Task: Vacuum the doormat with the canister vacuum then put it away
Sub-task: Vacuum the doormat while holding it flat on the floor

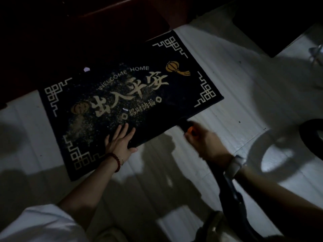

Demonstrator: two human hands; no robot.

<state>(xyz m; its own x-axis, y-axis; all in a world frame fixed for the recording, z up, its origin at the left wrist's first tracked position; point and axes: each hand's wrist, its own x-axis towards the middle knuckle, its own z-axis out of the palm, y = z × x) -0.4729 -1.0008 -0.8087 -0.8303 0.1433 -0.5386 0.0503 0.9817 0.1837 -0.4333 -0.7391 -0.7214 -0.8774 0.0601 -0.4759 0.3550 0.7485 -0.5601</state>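
A black doormat [174, 95] with cream lettering, lanterns and corner patterns lies tilted on the pale floor. Sandy dirt is scattered over its left half, with small white scraps among it. My left hand [120, 141] presses flat on the mat's near edge, fingers straight. My right hand [204, 142], blurred, grips the black vacuum nozzle [185, 125], which has an orange part and rests at the mat's near edge. The dark vacuum hose [234, 194] runs back from that hand under my forearm.
A dark red-brown door or threshold [104, 32] borders the mat's far side. A round black object [314, 137], perhaps the canister, sits at the right edge. A dark piece of furniture [279, 32] stands at the far right. Pale floor [236, 75] surrounds the mat.
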